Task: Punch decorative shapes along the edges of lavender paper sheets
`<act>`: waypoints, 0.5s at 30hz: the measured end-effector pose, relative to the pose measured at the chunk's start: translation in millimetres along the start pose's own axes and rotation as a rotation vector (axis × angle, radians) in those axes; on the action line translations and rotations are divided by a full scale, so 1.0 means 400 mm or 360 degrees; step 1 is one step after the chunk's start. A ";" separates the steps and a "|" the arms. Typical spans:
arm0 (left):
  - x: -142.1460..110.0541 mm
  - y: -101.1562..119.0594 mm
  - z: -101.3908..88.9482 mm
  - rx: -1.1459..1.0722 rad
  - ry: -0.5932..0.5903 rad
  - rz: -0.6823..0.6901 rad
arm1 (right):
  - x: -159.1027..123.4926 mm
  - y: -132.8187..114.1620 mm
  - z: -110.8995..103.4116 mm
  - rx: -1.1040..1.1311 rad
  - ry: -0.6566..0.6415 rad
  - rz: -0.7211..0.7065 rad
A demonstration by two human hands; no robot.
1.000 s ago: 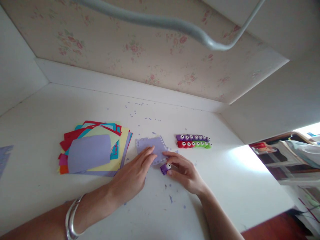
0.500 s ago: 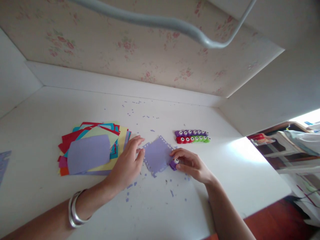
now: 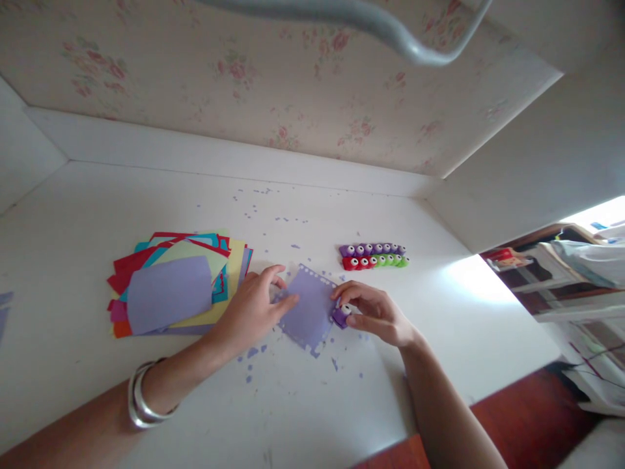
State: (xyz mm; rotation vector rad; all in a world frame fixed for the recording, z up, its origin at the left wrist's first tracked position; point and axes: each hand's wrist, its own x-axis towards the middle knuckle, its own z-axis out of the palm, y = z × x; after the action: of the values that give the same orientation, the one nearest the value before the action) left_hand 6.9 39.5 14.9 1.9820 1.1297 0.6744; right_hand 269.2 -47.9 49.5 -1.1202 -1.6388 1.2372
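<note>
A lavender sheet of paper [image 3: 310, 306], with small cut-outs along its edges, lies turned cornerwise between my hands. My right hand [image 3: 378, 314] is closed around a small purple craft punch [image 3: 341, 315] with a white and black button on top; the punch sits at the right edge of the sheet. Whether the paper is inside its slot I cannot make out. My left hand [image 3: 258, 299] has its thumb lying over the sheet's left corner, the fingers apart from it. Scraps of punched paper [image 3: 252, 352] are scattered around the sheet.
A stack of coloured paper [image 3: 168, 293] lies left of my left hand. Two rows of similar punches [image 3: 374, 256], purple, red and green, stand behind my right hand. A white ledge [image 3: 234, 159] and side panel bound the table. Shelves [image 3: 576, 273] stand at the right.
The sheet has turned a little, and my left thumb has moved right onto its corner. My right hand still holds the purple punch at the edge. The view has shifted slightly.
</note>
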 end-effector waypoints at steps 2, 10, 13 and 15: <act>0.004 0.004 -0.005 0.0063 -0.0033 0.0018 | 0.000 0.004 0.002 0.0010 0.0034 0.0010; 0.005 0.034 -0.030 0.0157 -0.0241 0.0054 | 0.003 0.016 0.011 0.0019 0.0154 0.0007; 0.001 0.032 -0.030 0.0066 -0.0173 -0.0074 | 0.007 0.026 0.013 -0.0112 0.0316 -0.0049; 0.001 0.028 -0.028 0.0014 -0.0105 -0.0152 | 0.010 0.035 0.015 -0.0208 0.0494 -0.0059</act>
State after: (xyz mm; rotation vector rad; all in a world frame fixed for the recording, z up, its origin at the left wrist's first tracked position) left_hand 4.4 39.8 30.7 1.9304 1.1809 0.5517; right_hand 265.0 -43.7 34.7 -1.2854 -1.5109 0.8908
